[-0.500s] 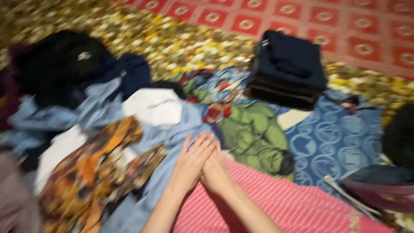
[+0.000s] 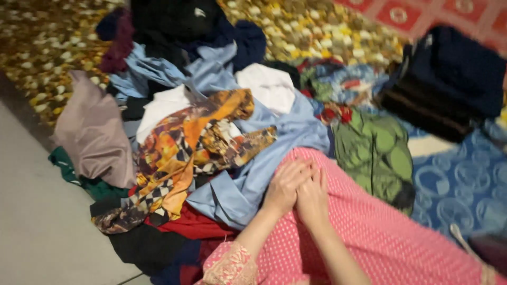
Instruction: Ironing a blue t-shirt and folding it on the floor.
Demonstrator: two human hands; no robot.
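Note:
My left hand (image 2: 284, 186) and my right hand (image 2: 312, 196) lie side by side, palms down, on a pink dotted cloth (image 2: 369, 232) spread in front of me. Neither hand grips anything; the fingers rest flat and close together. Just left of the hands a light blue garment (image 2: 253, 179) spills from a pile of clothes. An orange and black patterned garment (image 2: 195, 148) lies on top of that pile, farther to the left.
A mauve cloth (image 2: 95, 132) lies at the pile's left edge beside bare grey floor (image 2: 37, 227). White garments (image 2: 269, 87) and black clothes (image 2: 174, 21) sit farther back. A folded dark stack (image 2: 443, 79) stands at the right on a blue printed sheet (image 2: 454, 190) with a green figure (image 2: 375, 153).
The view has swung left and down, showing more of the clothes pile and the grey floor. My hands stay together on the pink cloth.

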